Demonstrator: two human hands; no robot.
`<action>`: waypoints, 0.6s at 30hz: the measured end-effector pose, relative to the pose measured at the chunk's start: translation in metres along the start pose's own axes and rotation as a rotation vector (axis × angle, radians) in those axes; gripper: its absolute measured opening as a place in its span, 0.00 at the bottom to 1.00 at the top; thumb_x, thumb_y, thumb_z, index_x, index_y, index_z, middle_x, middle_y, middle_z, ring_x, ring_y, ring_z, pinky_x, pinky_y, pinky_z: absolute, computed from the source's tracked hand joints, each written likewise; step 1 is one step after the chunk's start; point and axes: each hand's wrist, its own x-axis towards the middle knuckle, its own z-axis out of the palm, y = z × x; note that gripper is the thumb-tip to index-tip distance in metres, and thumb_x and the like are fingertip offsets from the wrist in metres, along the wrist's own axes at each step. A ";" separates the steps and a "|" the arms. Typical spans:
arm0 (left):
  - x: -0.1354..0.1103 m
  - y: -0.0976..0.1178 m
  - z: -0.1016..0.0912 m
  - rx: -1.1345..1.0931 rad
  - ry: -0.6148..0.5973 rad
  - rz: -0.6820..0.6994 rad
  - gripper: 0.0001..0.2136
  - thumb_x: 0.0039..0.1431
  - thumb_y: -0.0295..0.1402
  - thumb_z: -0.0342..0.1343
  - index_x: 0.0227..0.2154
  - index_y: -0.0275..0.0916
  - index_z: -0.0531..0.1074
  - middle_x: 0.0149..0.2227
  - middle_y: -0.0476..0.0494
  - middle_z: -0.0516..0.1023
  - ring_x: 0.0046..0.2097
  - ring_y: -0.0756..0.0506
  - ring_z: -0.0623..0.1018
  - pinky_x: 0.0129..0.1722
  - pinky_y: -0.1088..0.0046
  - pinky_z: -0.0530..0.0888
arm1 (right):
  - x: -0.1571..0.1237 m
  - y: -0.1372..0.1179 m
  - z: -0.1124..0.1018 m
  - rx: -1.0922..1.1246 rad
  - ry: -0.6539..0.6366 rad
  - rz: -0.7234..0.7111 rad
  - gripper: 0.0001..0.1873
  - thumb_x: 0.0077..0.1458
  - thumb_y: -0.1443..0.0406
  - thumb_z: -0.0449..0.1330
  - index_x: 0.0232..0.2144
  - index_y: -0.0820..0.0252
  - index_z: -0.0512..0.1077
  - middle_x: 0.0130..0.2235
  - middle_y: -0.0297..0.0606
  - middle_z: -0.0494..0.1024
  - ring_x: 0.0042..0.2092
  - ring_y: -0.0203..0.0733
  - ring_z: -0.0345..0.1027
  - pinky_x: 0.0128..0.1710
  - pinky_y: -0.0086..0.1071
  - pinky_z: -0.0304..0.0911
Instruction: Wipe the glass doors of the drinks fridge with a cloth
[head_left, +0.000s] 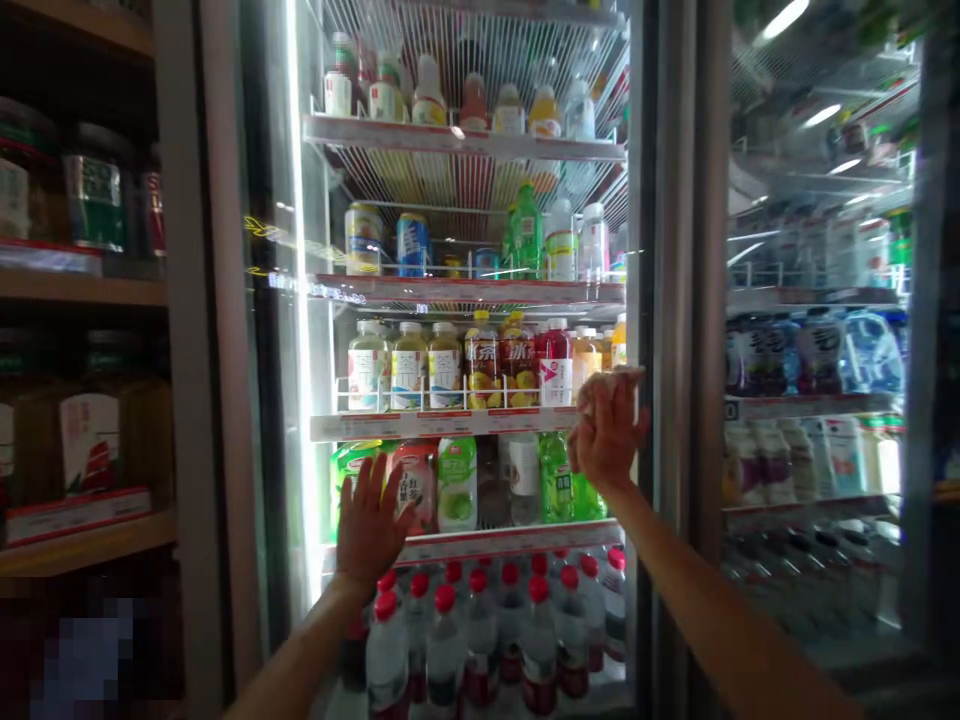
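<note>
My left hand point(373, 518) is raised with its fingers spread, palm toward the glass door point(491, 225) of a lit drinks fridge. It appears to touch the glass in front of the lower shelf. Up and to the right, my right hand point(611, 435) presses a pale crumpled cloth point(600, 390) to the glass near the door's right frame. Part of the cloth is hidden behind the fingers. Behind the glass stand iced tea bottles point(482, 360), a red drink bottle point(555, 365) and a green-labelled bottle point(457, 485).
Red-capped water bottles point(445, 640) fill the fridge bottom. A metal door frame point(675, 300) runs upright to the right, beside a second drinks fridge point(817, 400). On the left, wooden shelves point(90, 290) carry large jars point(97, 190). Light reflections streak the glass.
</note>
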 end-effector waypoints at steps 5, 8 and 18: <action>0.003 0.000 -0.006 0.002 -0.007 0.016 0.32 0.60 0.33 0.47 0.64 0.40 0.39 0.67 0.43 0.38 0.67 0.43 0.41 0.64 0.60 0.42 | -0.018 -0.040 -0.003 0.160 -0.082 -0.406 0.29 0.54 0.65 0.47 0.59 0.58 0.56 0.60 0.46 0.62 0.65 0.46 0.45 0.62 0.51 0.35; 0.002 -0.001 -0.006 0.001 -0.015 0.016 0.32 0.60 0.33 0.48 0.64 0.40 0.40 0.67 0.42 0.39 0.67 0.42 0.42 0.64 0.60 0.43 | -0.006 -0.008 -0.004 0.088 -0.046 -0.248 0.28 0.55 0.64 0.46 0.59 0.61 0.56 0.61 0.50 0.59 0.64 0.49 0.47 0.60 0.54 0.38; 0.001 0.000 -0.002 0.016 -0.001 0.014 0.33 0.59 0.32 0.48 0.64 0.40 0.40 0.66 0.40 0.41 0.67 0.41 0.42 0.64 0.58 0.44 | 0.017 -0.035 0.006 0.088 -0.037 -0.260 0.30 0.55 0.64 0.46 0.61 0.59 0.52 0.62 0.47 0.56 0.65 0.47 0.44 0.61 0.52 0.35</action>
